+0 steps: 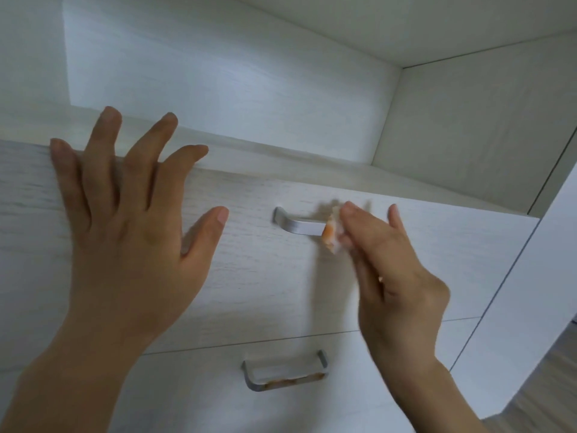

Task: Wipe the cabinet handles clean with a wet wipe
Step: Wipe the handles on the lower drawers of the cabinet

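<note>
Upper cabinet handle: a brushed-metal bar on the upper drawer front, seen from my remote head view, with its left end bare and its right end hidden behind the wet wipe. The lower cabinet handle sits on the lower drawer front, directly beneath, and carries orange-brown smears along its front bar. Both drawers are closed, so I cannot see what they contain. Above them is an open compartment, of which I see the pale wood-grain back wall, the right side wall and the floor board. The right hand has its grip closed on the wipe, pinching it between thumb and fingertips. The wipe is bunched, white with an orange stain on its left face, and lies against the right end of the upper cabinet handle; motion blur keeps me from telling how firmly it presses. The left hand has its grip apart, fingers straight and spread, the palm flat on the upper drawer front to the left of the handle. Its fingertips reach over the drawer's top edge and its thumb points toward the bar without touching it. A strip of wooden floor shows at lower right.
</note>
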